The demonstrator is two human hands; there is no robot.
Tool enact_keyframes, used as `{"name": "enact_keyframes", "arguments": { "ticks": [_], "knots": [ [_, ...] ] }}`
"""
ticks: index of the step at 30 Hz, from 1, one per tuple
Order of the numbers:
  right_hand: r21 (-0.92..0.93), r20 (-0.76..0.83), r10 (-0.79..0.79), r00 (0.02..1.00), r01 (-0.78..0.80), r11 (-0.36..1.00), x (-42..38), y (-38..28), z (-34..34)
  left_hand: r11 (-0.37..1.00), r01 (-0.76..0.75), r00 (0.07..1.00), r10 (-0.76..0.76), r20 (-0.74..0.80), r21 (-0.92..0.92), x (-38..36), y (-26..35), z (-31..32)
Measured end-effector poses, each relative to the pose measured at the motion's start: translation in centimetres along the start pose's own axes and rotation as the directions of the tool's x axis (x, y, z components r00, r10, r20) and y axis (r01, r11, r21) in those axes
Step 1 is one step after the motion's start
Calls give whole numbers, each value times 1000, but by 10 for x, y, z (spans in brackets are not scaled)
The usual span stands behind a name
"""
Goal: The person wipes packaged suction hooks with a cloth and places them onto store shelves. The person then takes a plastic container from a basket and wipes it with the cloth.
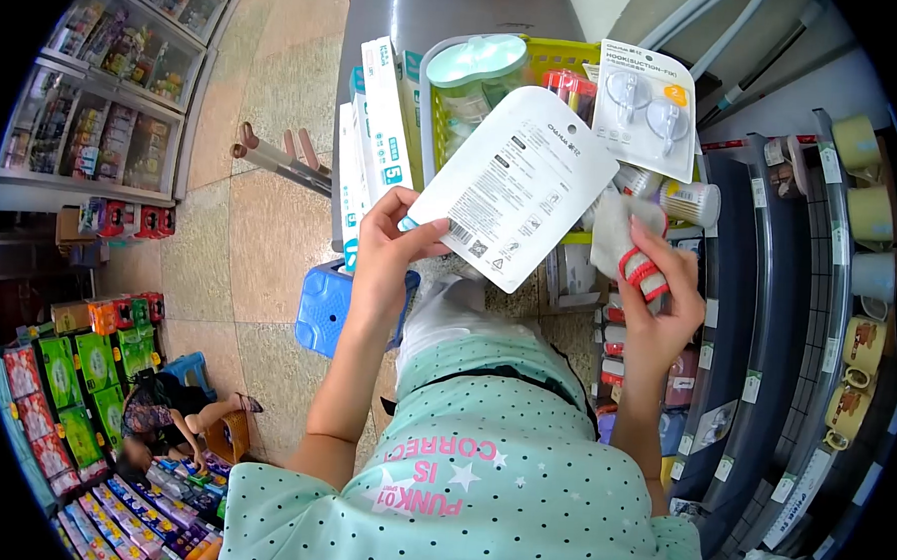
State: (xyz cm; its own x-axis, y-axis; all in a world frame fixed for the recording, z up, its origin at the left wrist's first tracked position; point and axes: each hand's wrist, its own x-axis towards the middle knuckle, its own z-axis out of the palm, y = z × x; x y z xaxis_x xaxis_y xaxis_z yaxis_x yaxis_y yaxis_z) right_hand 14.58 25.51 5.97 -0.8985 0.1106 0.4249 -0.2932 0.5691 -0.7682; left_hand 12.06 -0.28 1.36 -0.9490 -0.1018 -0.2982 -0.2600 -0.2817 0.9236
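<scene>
My left hand pinches the lower left edge of a white carded package, its printed back with a barcode turned up. In my right hand is a bunched grey cloth with red stripes; the fingers are closed round it. Just beyond the cloth, a suction hook pack leans on a yellow-green basket. A container with a mint lid and a tub of cotton swabs are in the basket. The raised package hides part of the basket's contents.
Long white boxes stand left of the basket on a grey table. A blue stool is below its left edge. Shelves with mugs line the right side. At lower left, a person reaches towards shelf goods.
</scene>
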Motion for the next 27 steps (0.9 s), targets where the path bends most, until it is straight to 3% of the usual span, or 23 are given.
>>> {"name": "enact_keyframes", "arguments": {
  "ticks": [3, 6, 14, 21, 24, 27],
  "knots": [
    [-152, 6, -205, 979, 204, 967, 25, -3, 16, 999, -30, 999, 29, 34, 24, -1, 4, 0],
    [-290, -18, -323, 946, 304, 907, 47, -3, 40, 1000, -12, 999, 11, 39, 27, -2, 7, 3],
    [-423, 80, -239, 968, 250, 871, 50, -11, 87, 994, -108, 992, 108, 62, 9, -3, -4, 4],
    [-224, 300, -274, 914, 347, 911, 2, -38, 100, 990, -127, 989, 131, 72, -64, 4, -8, -7],
    [-111, 348, -250, 904, 304, 946, -3, -40, 89, 993, -94, 992, 99, 74, -75, 4, -6, -9],
    [-172, 212, -252, 944, 290, 942, 18, -40, 81, 998, -55, 994, 57, 88, -24, 4, -4, -7]
  ]
}}
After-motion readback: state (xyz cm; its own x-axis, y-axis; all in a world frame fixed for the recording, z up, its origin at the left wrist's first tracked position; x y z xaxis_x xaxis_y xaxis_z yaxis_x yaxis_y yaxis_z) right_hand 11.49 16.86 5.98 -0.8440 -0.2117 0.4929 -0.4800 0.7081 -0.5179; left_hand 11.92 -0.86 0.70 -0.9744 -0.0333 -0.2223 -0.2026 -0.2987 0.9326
